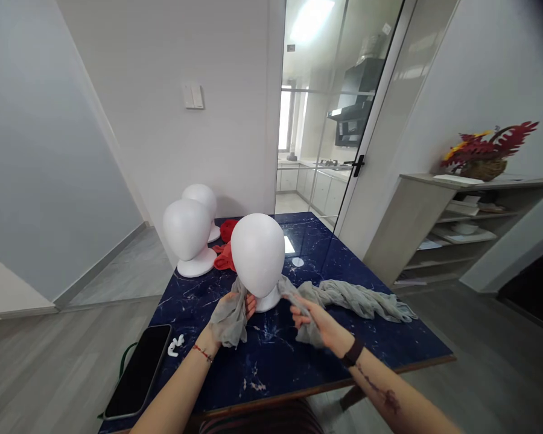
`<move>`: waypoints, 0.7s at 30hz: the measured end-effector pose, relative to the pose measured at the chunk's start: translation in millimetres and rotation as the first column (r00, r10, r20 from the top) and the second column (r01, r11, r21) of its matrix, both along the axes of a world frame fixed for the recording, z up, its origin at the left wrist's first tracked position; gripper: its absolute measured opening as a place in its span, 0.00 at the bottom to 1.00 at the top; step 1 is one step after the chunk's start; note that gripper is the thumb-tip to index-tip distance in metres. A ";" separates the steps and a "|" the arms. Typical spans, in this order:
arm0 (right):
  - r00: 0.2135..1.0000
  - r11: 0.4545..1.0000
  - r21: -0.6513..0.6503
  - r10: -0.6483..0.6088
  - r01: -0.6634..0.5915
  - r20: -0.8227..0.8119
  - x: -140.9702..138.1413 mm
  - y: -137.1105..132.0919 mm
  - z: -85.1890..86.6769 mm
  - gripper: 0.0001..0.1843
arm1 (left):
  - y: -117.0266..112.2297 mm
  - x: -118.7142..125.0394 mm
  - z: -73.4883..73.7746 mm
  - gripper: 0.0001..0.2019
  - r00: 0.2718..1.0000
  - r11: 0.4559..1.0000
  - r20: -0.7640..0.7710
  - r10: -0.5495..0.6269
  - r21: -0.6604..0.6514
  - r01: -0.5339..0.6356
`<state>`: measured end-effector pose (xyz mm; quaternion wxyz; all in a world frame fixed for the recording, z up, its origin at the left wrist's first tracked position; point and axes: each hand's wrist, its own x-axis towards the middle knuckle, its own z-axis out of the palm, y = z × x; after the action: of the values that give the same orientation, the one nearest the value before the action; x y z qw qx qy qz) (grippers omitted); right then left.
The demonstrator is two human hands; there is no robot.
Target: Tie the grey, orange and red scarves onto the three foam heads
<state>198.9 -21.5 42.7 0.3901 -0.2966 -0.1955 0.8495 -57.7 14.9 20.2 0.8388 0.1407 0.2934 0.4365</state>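
A smooth white mannequin head (257, 253) stands upright on the table, facing me. A sheer grey scarf (232, 322) comes out on both sides of its neck; the part behind the neck is hidden. My left hand (226, 310) is closed on the scarf's left end, just left of the head's base. On the other side, my right hand (314, 316) grips the right-hand length, with a loose piece hanging below the fingers. Twisted grey cloth (362, 298) lies to the right of that hand; whether it joins the held scarf I cannot tell.
Two more white mannequin heads (187, 232) stand at the back left beside red cloth (225, 256). A phone (139, 371) and white earbuds (175, 345) lie at the left edge of the dark blue marbled table (271, 380). A shelf unit (434, 211) stands right of the glass door.
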 end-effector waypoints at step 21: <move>0.328 0.630 0.343 -0.145 -0.696 0.933 -53.7 -82.3 17.2 0.23 | -15.7 34.2 -2.8 0.11 0.998 0.992 0.042 -0.042 -0.121 0.046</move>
<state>145.2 -103.8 59.8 0.1245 -0.4901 -0.7375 0.4476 -23.5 -0.8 17.4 0.8608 0.0871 0.2998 0.4019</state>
